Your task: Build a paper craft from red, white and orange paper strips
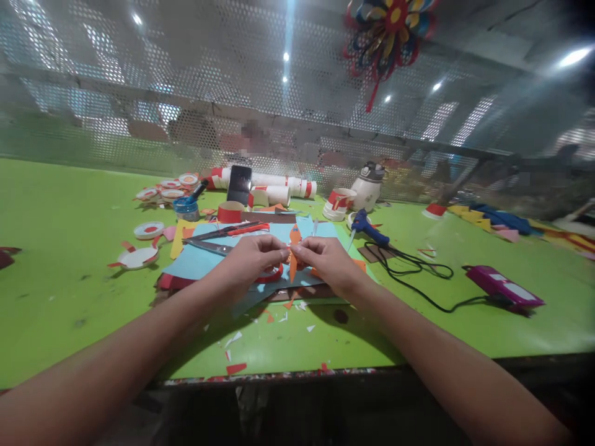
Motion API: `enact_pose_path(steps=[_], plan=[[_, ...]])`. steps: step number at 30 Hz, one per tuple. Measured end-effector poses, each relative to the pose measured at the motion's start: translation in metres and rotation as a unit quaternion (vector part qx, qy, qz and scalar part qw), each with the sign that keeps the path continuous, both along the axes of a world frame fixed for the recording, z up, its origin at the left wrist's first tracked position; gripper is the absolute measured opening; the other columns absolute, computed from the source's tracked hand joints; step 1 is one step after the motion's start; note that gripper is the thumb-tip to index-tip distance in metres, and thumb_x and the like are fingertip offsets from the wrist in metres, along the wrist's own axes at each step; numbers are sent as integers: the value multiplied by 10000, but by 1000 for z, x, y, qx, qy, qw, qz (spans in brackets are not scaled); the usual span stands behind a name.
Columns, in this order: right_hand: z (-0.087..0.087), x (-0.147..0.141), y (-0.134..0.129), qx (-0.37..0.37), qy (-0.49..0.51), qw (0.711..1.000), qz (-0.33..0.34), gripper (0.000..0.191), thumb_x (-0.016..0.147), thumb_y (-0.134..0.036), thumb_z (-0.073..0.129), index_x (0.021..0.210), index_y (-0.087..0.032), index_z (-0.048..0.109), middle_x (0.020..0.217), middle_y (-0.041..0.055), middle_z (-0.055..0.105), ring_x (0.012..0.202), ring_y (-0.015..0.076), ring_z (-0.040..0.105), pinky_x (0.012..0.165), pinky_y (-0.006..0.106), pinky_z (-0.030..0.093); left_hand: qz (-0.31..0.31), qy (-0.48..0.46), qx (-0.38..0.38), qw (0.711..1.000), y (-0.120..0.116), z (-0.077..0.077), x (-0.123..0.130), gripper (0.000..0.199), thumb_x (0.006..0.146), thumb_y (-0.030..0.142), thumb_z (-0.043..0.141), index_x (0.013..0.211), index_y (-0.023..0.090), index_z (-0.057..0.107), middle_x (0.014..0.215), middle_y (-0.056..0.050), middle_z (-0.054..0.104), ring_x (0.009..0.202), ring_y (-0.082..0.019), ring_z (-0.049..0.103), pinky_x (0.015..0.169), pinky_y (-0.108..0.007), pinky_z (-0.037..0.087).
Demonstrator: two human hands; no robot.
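Between my hands, above blue paper sheets (186, 267), is a small orange paper piece (294, 263) with pointed ends. My left hand (255, 257) pinches it from the left, thumb and index finger together. From the right, my right hand (328, 260) pinches the same piece, its fingertips close to those of the left. Red-handled scissors (209, 246) lie on the sheets, partly behind my left hand. A second pair with dark blades and red handles (248, 228) rests just beyond.
On the green table (69, 310) are a blue glue gun (369, 229) with a black cord, a magenta box (504, 288), a phone (240, 184), a blue jar (186, 209), white-and-red paper rolls (279, 184), a penguin-like container (368, 187) and paper scraps (236, 368).
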State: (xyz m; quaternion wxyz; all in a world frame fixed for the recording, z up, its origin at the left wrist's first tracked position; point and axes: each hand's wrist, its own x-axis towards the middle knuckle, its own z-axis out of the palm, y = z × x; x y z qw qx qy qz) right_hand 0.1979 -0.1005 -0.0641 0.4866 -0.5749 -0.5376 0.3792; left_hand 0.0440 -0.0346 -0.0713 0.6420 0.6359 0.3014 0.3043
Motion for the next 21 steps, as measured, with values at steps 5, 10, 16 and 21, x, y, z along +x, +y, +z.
enact_pose_path(steps=[5, 10, 16, 21], plan=[[-10, 10, 9, -3, 127, 991, 44, 368, 700, -492, 718, 672, -140, 613, 637, -1, 579, 590, 112, 517, 619, 284, 420, -3, -23, -11, 1000, 2, 3, -2, 223, 643, 298, 728, 693, 129, 592, 621, 6, 556, 543, -84, 433, 542, -241, 291], [-14, 19, 14, 14, 186, 981, 51, 374, 736, -496, 697, 718, -127, 639, 667, 22, 603, 613, 118, 551, 623, 288, 430, 0, -39, -8, 999, 4, 5, -3, 232, 630, 296, 742, 669, 132, 582, 595, 30, 513, 516, -69, 401, 523, -236, 285], [-12, 18, 16, 45, 127, 991, -10, 350, 603, -417, 779, 737, -121, 650, 644, 21, 626, 574, 114, 561, 626, 308, 459, 17, -59, -8, 998, 9, 4, -5, 221, 626, 283, 749, 666, 136, 588, 607, 15, 542, 513, -71, 428, 509, -232, 313], [-9, 33, 23, 91, 109, 986, -90, 316, 610, -335, 740, 825, -126, 640, 545, -49, 539, 482, 75, 474, 525, 263, 398, 63, -84, -9, 994, 18, 2, -6, 223, 583, 268, 760, 655, 144, 589, 654, -13, 575, 577, -105, 505, 519, -239, 368]])
